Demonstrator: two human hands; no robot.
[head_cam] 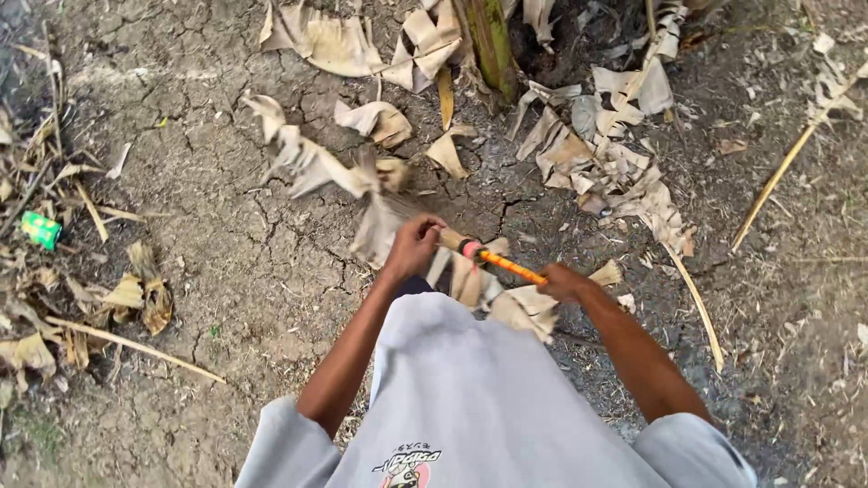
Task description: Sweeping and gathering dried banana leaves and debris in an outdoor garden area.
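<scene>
So the person is standing over a big patch of cracked dry ground that's filling most of the frame, with dried banana-type leaves lying scattered across the top and right. A green stalk is poking up at the top centre.

Mid-frame, they're working a broom: orange-wrapped handle running toward lower right, pale bristle end blurring out toward upper left near the leaf scraps. The left hand is wrapping fully around the thick part near the bristles, and the right hand is closing tight on the thin orange end.

What could go wrong, as a guess: the bristles are blurring a lot, so a hard sweep could be flinging leaves back over ground nearby instead of piling them. The long dry stems at right could be snagging the bristles. That small green packet at far left is lying among other debris and could easily get missed.
</scene>
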